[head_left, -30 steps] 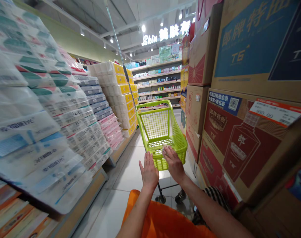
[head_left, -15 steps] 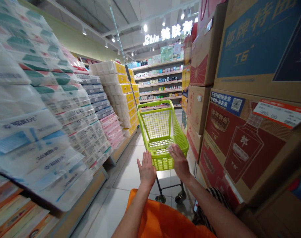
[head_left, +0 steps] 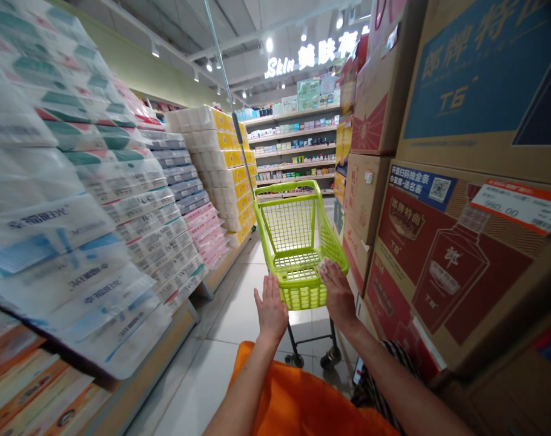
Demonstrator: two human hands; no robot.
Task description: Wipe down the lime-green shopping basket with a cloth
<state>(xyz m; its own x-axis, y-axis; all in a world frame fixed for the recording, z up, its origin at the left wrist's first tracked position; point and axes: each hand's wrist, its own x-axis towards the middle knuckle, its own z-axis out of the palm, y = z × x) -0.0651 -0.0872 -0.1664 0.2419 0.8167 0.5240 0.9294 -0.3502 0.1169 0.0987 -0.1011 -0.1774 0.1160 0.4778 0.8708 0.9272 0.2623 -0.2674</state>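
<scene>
A lime-green plastic shopping basket on a wheeled cart [head_left: 298, 242] stands just ahead of me on the tiled aisle floor. My right hand [head_left: 338, 293] lies over the basket's near right rim, with a small pale packet [head_left: 323, 265] at its fingertips. The packet is too blurred to identify. My left hand [head_left: 270, 312] is open, fingers apart, just behind the near left corner of the basket. I cannot tell whether it touches the basket. The basket looks bare inside. A thin metal pole [head_left: 230, 103] rises from its far left corner.
Stacked wrapped tissue packs [head_left: 75, 200] line the aisle's left side. Cardboard liquor cartons [head_left: 443, 242] tower close on the right. Stocked shelves [head_left: 293, 151] stand at the far end beneath a lit Skin sign [head_left: 312, 59]. An orange garment [head_left: 303, 399] fills the bottom edge.
My right hand has slid rightward along the basket's near rim, carrying the pale packet with it. My left hand and the basket have barely shifted.
</scene>
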